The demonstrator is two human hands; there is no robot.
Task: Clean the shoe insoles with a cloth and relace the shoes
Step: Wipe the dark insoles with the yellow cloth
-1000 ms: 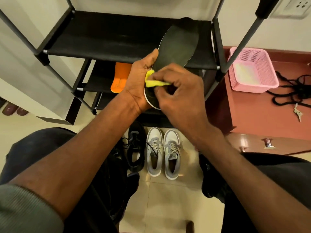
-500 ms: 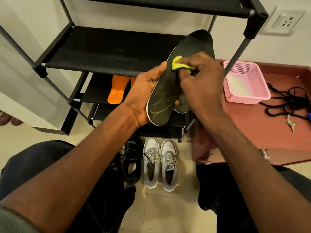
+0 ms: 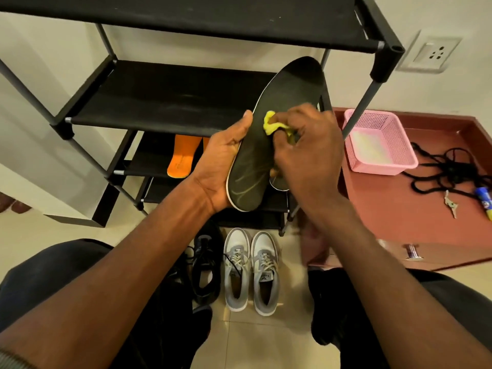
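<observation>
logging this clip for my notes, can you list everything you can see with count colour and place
insole: 1, black, held up in front of the rack
second insole: 1, dark, only its heel edge shows behind the right hand
cloth: 1, yellow, on the black insole
orange insoles: 2, orange, lower rack shelf
rack: 1, black, against the wall
grey shoes: 2, grey and white, floor
black shoe: 1, black, floor left of the grey pair
basket: 1, pink, red cabinet top
laces: a tangle, black, beside the basket
key: 1, silver, cabinet top
left hand: grip on the insole's edge
right hand: pinches the cloth
</observation>
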